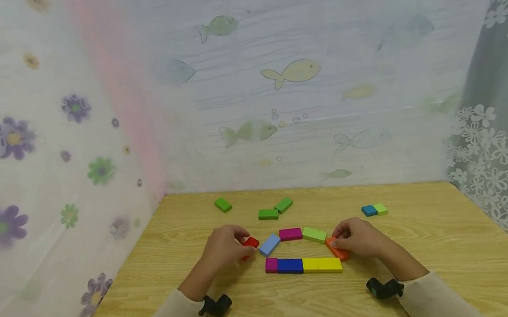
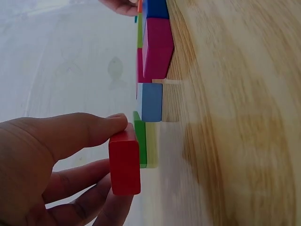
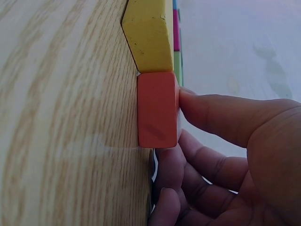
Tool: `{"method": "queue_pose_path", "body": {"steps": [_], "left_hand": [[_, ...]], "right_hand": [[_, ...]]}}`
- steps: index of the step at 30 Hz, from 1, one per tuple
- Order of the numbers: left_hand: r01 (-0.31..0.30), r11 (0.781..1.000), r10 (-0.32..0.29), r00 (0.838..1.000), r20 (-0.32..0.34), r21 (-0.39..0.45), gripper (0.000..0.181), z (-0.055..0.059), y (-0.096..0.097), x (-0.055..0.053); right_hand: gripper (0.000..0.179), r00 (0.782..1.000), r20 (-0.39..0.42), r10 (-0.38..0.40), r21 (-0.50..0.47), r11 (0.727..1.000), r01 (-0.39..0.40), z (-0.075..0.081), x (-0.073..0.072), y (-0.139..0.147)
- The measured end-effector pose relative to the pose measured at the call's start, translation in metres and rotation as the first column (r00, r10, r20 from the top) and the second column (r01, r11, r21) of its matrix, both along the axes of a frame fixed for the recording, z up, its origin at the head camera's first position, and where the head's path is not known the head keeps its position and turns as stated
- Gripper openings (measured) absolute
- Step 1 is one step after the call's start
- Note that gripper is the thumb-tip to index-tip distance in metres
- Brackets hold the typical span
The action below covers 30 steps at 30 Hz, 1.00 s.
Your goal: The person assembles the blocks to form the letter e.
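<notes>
My left hand (image 1: 227, 246) pinches a red block (image 2: 124, 160) between thumb and fingers, at the left of a ring of blocks. A light blue block (image 1: 269, 246) lies slanted just right of it. On the other side, my right hand (image 1: 359, 237) grips an orange block (image 3: 157, 110) that lies on the table against the yellow block (image 1: 322, 264). Along the near side, a small magenta block (image 1: 271, 265), a dark blue block (image 1: 290, 266) and the yellow one form a straight row. A longer magenta block (image 1: 291, 234) and a lime block (image 1: 314, 235) make the far side.
Farther back on the wooden table (image 1: 157, 300) lie a lone green block (image 1: 223, 205) and two touching green blocks (image 1: 268, 214). A teal-blue block (image 1: 369, 210) and a lime block beside it sit at the back right. A fish-print curtain (image 1: 246, 77) hangs behind the table.
</notes>
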<state>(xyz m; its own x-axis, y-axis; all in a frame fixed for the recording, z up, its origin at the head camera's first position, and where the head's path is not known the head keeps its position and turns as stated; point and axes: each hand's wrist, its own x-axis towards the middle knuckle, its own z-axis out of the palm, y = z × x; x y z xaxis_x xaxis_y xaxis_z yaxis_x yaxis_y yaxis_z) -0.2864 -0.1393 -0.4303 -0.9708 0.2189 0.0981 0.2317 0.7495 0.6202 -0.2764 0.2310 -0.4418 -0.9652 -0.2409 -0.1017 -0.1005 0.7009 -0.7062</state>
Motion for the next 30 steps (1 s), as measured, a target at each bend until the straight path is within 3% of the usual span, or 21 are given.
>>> {"method": "queue_pose_path", "body": {"steps": [17,30], "left_hand": [[0.012,0.999,-0.009,0.997,0.076,-0.036,0.037,-0.002,0.001,0.008],[0.068,0.997,-0.065,0.993,0.095,-0.023,0.040,-0.010,0.005,0.013]], "right_hand": [[0.023,1.000,-0.007,-0.005,0.013,1.000,0.005,-0.003,-0.002,0.000],[0.021,1.000,0.001,-0.003,-0.002,1.000,0.003,-0.001,-0.001,0.001]]}}
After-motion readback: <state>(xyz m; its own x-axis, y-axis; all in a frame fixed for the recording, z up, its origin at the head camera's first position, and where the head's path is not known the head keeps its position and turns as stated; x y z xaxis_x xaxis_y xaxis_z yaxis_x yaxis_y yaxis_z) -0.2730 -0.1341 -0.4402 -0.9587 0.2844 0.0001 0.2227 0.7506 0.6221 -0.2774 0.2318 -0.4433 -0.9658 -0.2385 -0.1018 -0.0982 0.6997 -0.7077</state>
